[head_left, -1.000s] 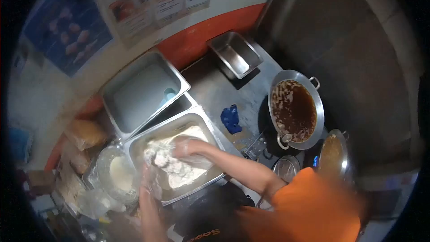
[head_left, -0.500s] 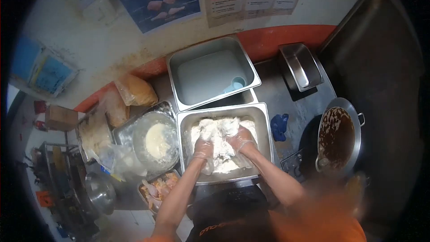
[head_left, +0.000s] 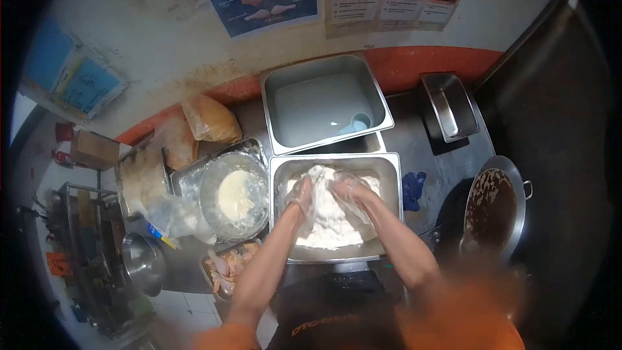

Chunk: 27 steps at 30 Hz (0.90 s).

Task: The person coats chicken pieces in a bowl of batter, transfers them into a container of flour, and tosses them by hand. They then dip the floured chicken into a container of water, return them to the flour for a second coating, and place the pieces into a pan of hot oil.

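Note:
A deep steel pan [head_left: 394,220] stands in front of me with a heap of white flour [head_left: 327,210] in it. Both my hands wear clear, loose plastic gloves and are inside the pan. At the left of the heap, my left hand [head_left: 300,196] has its palm turned inward against the flour. On the opposite side my right hand [head_left: 350,189] faces it, fingers stretched toward the middle. Flour rises between the two hands. Some fingertips are hidden by flour and glove, and whether anything lies under the flour does not show.
Behind the pan is a steel basin [head_left: 324,136] of cloudy liquid with a light blue scoop [head_left: 358,122]. To the left stand a bowl of batter [head_left: 236,198] and a tray of raw chicken pieces [head_left: 227,266]. On the right are a blue cloth [head_left: 413,189] and a wok of brown oil [head_left: 490,210].
My hands have shifted slightly up the pan and turned their palms inward, with the flour mounded between them. The whole view has swung, so everything sits a little further right.

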Tool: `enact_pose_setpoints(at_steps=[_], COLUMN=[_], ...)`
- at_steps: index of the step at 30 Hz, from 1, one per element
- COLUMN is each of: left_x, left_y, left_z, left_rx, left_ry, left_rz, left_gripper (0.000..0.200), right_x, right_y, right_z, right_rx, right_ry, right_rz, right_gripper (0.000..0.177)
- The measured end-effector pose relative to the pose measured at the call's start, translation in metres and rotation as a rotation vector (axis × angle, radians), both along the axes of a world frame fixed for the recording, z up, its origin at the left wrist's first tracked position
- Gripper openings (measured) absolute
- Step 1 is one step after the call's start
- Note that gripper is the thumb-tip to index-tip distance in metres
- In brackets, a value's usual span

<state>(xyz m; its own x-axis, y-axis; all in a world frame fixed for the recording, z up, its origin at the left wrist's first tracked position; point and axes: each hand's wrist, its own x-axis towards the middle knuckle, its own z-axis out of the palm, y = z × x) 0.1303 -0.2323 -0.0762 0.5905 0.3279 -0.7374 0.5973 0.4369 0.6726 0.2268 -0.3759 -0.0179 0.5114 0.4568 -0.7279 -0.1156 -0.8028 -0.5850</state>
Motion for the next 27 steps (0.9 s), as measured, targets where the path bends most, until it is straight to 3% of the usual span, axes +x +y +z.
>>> enact_pose_setpoints(at_steps=[1,2,4,5,7,8,11,13,14,17,18,20,21,23,24,27], left_x=[-0.008,-0.027,-0.067,-0.090,-0.101,-0.095,-0.060,-0.042,-0.041,-0.037,-0.039,-0.039,-0.039,-0.046,-0.050,-0.063], left_y=[0.005,0.014,0.025,0.026,0.022,0.012,-0.022,-0.022,-0.025,-0.016,-0.015,-0.012,-0.011,0.001,0.004,0.042], left_z=[-0.005,-0.013,-0.020,-0.021,-0.021,-0.022,-0.038,-0.014,-0.014,0.000,0.009,0.024,0.027,0.014,0.008,-0.017], left_rx=[0.012,0.020,0.391,0.752,1.032,0.950,0.807,0.485,0.617,0.796,0.836,0.888,0.917,0.743,0.606,1.096], left_ry=[0.053,0.115,0.065,-0.057,-0.166,-0.143,0.113,0.185,0.115,0.108,0.003,-0.051,-0.079,-0.248,-0.293,-0.255], left_rz=[-0.068,-0.134,-0.486,-0.767,-1.009,-0.974,-0.715,-0.431,-0.307,-0.504,-0.522,-0.447,-0.409,-0.411,-0.364,-0.980], left_gripper=[0.061,0.059,0.056,0.055,0.052,0.051,0.048,0.048,0.043,0.036,0.032,0.035,0.037,0.040,0.040,0.032], right_x=[-0.006,-0.013,-0.013,-0.017,-0.044,-0.055,-0.079,-0.084,-0.083,-0.062,-0.058,-0.050,-0.050,-0.051,-0.049,-0.027], right_y=[0.005,-0.009,-0.041,-0.050,-0.059,-0.061,-0.036,-0.021,-0.019,-0.025,-0.025,-0.020,-0.019,-0.021,-0.023,-0.049], right_z=[0.031,0.030,0.014,0.005,-0.033,-0.044,-0.033,-0.044,-0.052,-0.025,-0.002,0.056,0.069,0.084,0.082,0.065], right_rx=[-0.088,-0.019,0.160,0.248,0.051,-0.044,0.318,0.448,0.488,0.305,0.154,-0.136,-0.116,-0.082,-0.162,0.203], right_ry=[-0.109,-0.112,-0.050,-0.022,0.036,0.059,0.305,0.281,0.228,-0.097,-0.149,-0.254,-0.300,-0.390,-0.536,-0.276], right_rz=[0.139,0.154,0.168,0.177,-0.091,-0.228,-0.485,-0.543,-0.552,-0.151,-0.093,0.027,0.038,0.059,0.239,0.085], right_gripper=[0.059,0.055,0.057,0.059,0.068,0.073,0.084,0.083,0.081,0.070,0.068,0.064,0.066,0.070,0.064,0.056])
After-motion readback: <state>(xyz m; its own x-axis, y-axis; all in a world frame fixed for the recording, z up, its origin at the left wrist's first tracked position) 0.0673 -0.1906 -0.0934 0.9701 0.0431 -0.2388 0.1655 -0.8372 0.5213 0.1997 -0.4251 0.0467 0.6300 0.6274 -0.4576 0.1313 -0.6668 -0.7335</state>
